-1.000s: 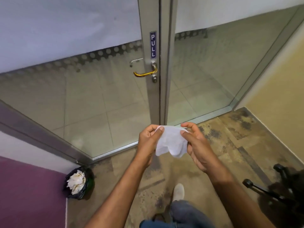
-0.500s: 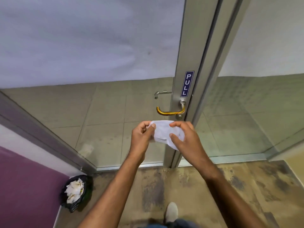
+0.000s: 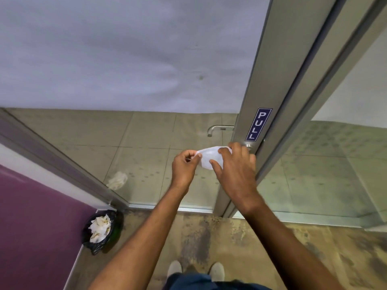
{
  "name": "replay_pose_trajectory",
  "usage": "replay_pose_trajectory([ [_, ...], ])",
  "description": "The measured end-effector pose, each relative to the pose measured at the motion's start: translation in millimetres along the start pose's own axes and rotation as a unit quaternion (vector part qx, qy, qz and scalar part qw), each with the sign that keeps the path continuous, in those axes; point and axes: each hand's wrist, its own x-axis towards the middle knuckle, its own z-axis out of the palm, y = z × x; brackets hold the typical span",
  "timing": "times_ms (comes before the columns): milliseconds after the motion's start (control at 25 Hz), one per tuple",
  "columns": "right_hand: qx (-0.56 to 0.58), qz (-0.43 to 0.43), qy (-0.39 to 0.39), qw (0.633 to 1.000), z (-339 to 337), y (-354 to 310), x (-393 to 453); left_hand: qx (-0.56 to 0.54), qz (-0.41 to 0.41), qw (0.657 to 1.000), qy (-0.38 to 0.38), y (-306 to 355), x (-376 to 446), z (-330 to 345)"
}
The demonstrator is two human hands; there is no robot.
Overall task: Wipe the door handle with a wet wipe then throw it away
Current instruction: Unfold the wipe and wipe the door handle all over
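A white wet wipe (image 3: pixel 206 157) is stretched between both hands in front of the glass door. My left hand (image 3: pixel 184 166) pinches its left edge. My right hand (image 3: pixel 234 164) grips its right side and lies over the spot where the gold door handle sits, so the handle is hidden; only its round base (image 3: pixel 248 145) shows under the blue PULL sign (image 3: pixel 258 124). A black-bagged bin (image 3: pixel 101 231) holding crumpled white wipes stands on the floor at the lower left, by the purple wall.
The silver handle (image 3: pixel 218 129) on the door's far side shows through the glass. The metal door frame (image 3: pixel 278 101) runs up the right. A stained floor (image 3: pixel 209 237) lies below, with my two shoes (image 3: pixel 195 267) near the bottom edge.
I have stepped closer to the door. Both hands rose with the wipe and moved right, and the gold handle is now covered by my right hand and the wipe.
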Motion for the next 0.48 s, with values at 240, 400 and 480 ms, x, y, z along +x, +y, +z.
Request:
replay_pose_trajectory([
  [240, -0.067, 0.006, -0.013, 0.998, 16.3, -32.1, 0.8, 0.009, -0.027, 0.999, -0.038, -8.4, 11.6, 7.8],
  [400, -0.069, 0.026, -0.073, 0.995, 20.5, -46.8, 12.3, 0.070, 0.006, 0.996, -0.063, -4.3, 15.4, 2.2],
  [480, -0.080, 0.046, -0.113, 0.989, 23.1, -54.5, 15.5, 0.144, 0.075, 0.986, -0.043, 2.9, 14.4, -7.0],
])
